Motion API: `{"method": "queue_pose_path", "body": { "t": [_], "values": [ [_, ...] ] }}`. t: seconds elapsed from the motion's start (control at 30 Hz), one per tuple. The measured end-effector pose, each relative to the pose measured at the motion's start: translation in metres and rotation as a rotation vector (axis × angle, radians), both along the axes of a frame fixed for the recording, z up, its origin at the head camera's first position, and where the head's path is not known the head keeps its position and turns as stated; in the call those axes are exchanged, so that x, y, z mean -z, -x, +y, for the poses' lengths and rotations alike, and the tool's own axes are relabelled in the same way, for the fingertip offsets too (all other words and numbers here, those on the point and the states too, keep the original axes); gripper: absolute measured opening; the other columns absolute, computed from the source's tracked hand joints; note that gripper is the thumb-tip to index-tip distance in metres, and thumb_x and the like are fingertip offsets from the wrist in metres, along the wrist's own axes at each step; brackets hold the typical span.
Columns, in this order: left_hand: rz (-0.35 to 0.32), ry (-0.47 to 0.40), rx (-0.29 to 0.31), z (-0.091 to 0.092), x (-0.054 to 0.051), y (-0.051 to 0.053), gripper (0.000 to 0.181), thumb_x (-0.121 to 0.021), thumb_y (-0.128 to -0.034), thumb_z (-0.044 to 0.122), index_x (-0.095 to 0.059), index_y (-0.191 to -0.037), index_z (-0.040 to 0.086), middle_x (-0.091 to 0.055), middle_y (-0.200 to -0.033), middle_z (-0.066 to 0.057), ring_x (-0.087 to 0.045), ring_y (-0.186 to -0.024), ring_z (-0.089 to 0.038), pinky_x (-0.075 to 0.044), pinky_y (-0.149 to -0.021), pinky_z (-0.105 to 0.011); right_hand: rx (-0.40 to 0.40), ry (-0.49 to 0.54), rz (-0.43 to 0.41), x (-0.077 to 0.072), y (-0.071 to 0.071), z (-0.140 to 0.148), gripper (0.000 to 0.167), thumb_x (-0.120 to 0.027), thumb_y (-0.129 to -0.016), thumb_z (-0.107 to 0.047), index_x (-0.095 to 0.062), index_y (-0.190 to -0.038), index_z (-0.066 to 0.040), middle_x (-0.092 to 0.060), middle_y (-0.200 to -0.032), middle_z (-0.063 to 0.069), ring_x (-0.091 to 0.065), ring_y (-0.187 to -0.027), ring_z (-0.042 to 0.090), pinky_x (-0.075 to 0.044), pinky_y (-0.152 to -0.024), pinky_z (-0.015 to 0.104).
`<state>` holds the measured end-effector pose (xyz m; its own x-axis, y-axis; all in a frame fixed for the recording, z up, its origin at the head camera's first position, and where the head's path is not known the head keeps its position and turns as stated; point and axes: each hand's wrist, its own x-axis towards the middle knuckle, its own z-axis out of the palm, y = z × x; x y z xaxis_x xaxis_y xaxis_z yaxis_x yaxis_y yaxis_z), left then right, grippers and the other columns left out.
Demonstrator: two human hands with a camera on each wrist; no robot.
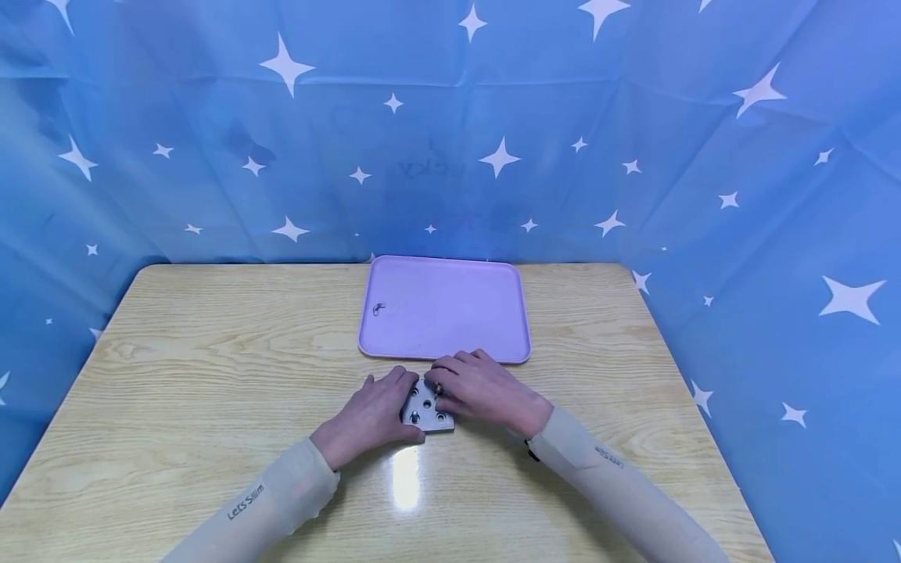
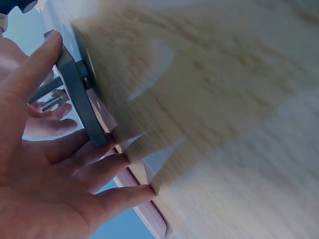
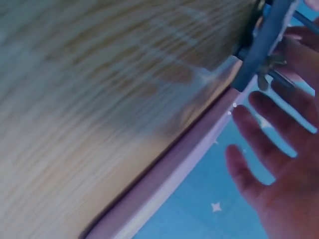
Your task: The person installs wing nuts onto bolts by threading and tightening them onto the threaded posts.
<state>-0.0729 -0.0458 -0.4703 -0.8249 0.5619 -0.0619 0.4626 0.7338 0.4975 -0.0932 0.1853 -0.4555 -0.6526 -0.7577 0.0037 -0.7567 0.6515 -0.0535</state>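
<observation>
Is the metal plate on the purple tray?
No, the metal plate is between the left hand and right hand, outside the purple tray.

Pale sleeve point(image 1: 281, 485), dark lettering point(image 1: 245, 502), behind left hand point(image 1: 373, 416). Matching sleeve point(image 1: 626, 489), likewise lettered, behind right hand point(image 1: 486, 393); black piece point(image 1: 532, 451) at cuff.

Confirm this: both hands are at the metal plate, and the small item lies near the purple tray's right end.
Wrong end: the head view shows the small item near the left end of the purple tray. The left hand and right hand are at the metal plate.
</observation>
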Motion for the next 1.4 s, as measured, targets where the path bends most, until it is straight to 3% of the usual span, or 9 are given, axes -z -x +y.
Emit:
{"method": "queue_pose_path", "body": {
  "t": [0.17, 0.3, 0.47, 0.6, 0.73, 1.03, 1.17, 1.4],
  "values": [
    [0.000, 0.009, 0.007, -0.001, 0.000, 0.000, 0.091, -0.095, -0.0706, 0.040, -0.054, -0.140, -0.003, -0.060, -0.121, -0.012, -0.060, -0.101, -0.024, -0.044, -0.105, -0.069, 0.068, 0.047, -0.044, -0.005, -0.005, 0.005, 0.065, -0.067, -0.099, -0.049, -0.054, -0.148, -0.009, -0.061, -0.142, 0.008, -0.058, -0.129, 0.026, -0.048, -0.109, 0.045],
    [-0.085, -0.004, -0.010, -0.004, -0.003, 0.001, 0.095, -0.094, -0.0720, 0.040, -0.051, -0.146, -0.002, -0.060, -0.131, -0.013, -0.060, -0.112, -0.026, -0.037, -0.113, -0.068, 0.047, 0.097, 0.000, -0.005, -0.010, 0.010, 0.070, -0.071, -0.096, -0.048, -0.055, -0.144, 0.000, -0.064, -0.134, 0.013, -0.063, -0.121, 0.026, -0.053, -0.105, 0.040],
    [-0.196, -0.039, -0.048, -0.010, -0.011, 0.004, 0.097, -0.093, -0.0751, 0.038, -0.047, -0.150, -0.002, -0.056, -0.144, -0.015, -0.058, -0.124, -0.029, -0.042, -0.114, -0.054, 0.050, 0.136, 0.012, -0.002, -0.016, 0.012, 0.058, -0.072, -0.096, -0.044, -0.061, -0.130, 0.001, -0.067, -0.120, 0.010, -0.066, -0.108, 0.022, -0.056, -0.097, 0.036],
    [-0.187, -0.048, -0.064, -0.015, -0.017, 0.006, 0.092, -0.091, -0.0795, 0.037, -0.048, -0.150, -0.003, -0.052, -0.150, -0.016, -0.054, -0.134, -0.032, -0.044, -0.114, -0.049, 0.106, 0.076, 0.029, -0.001, -0.021, 0.013, 0.059, -0.074, -0.093, -0.051, -0.064, -0.125, -0.003, -0.069, -0.118, 0.009, -0.065, -0.109, 0.024, -0.054, -0.100, 0.044],
    [-0.164, -0.054, -0.053, -0.019, -0.018, 0.007, 0.086, -0.088, -0.0832, 0.037, -0.049, -0.149, -0.003, -0.052, -0.151, -0.019, -0.052, -0.137, -0.035, -0.043, -0.115, -0.051, 0.147, -0.008, 0.064, -0.002, -0.028, 0.013, 0.078, -0.074, -0.084, -0.066, -0.065, -0.132, -0.005, -0.069, -0.129, 0.010, -0.063, -0.122, 0.029, -0.048, -0.105, 0.055],
    [-0.183, -0.100, 0.017, -0.027, -0.011, 0.004, 0.094, -0.087, -0.0839, 0.037, -0.041, -0.154, -0.005, -0.050, -0.153, -0.023, -0.052, -0.138, -0.037, -0.041, -0.117, -0.050, 0.159, -0.039, 0.066, 0.002, -0.038, 0.006, 0.088, -0.072, -0.080, -0.074, -0.065, -0.131, -0.002, -0.071, -0.119, 0.009, -0.066, -0.110, 0.027, -0.053, -0.097, 0.045],
    [-0.197, -0.088, 0.026, -0.029, -0.010, 0.002, 0.097, -0.088, -0.0821, 0.040, -0.040, -0.154, -0.005, -0.050, -0.152, -0.024, -0.053, -0.136, -0.038, -0.042, -0.116, -0.052, 0.165, -0.018, 0.078, 0.004, -0.038, 0.004, 0.083, -0.076, -0.080, -0.070, -0.067, -0.125, -0.001, -0.071, -0.114, 0.010, -0.065, -0.106, 0.027, -0.056, -0.093, 0.042],
    [-0.177, -0.109, 0.032, -0.039, -0.010, -0.002, 0.090, -0.086, -0.0857, 0.034, -0.042, -0.153, -0.006, -0.052, -0.150, -0.023, -0.053, -0.137, -0.035, -0.044, -0.115, -0.048, 0.144, 0.036, 0.109, 0.004, -0.034, 0.001, 0.055, -0.083, -0.083, -0.053, -0.070, -0.112, -0.007, -0.071, -0.101, 0.004, -0.065, -0.095, 0.021, -0.056, -0.082, 0.037]
  ]
}}
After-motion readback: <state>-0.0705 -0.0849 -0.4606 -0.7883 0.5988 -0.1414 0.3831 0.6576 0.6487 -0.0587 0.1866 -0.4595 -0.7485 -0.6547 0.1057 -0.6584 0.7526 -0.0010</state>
